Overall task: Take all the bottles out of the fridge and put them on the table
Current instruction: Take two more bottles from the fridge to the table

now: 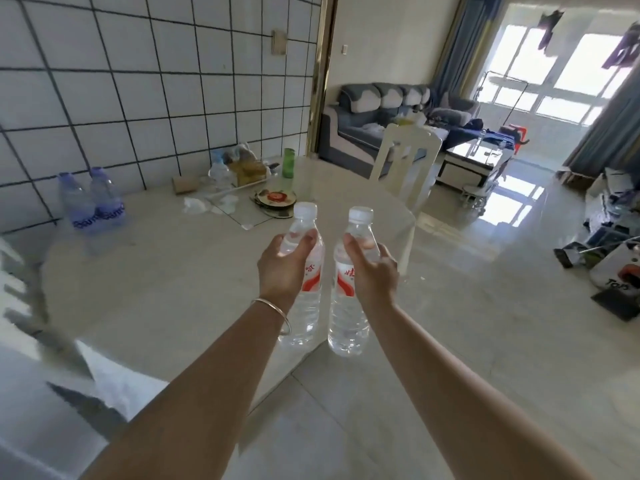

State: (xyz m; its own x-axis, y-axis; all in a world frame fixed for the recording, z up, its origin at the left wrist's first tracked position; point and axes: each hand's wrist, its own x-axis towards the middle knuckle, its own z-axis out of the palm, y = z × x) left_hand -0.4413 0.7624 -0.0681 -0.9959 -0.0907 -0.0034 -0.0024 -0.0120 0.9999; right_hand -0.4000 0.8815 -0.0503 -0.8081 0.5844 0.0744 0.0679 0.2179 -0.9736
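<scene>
1. Both forearms reach forward over the glossy tabletop (166, 271).
2. Left hand (282, 268), bangle (277, 311) at the wrist, grips one clear water bottle (306, 292) upright by its shoulder.
3. Right hand (372, 268) grips a second bottle (348, 306) likewise, just beside the first.
4. Two blue bottles (91, 202) stand on the tabletop by the tiled wall (138, 81).

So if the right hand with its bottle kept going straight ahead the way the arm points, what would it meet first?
Probably nothing soon: beyond the right hand and its bottle lies bare table top. Further along that line the white chair back at the far edge looks first, though depth is hard to judge.
</scene>
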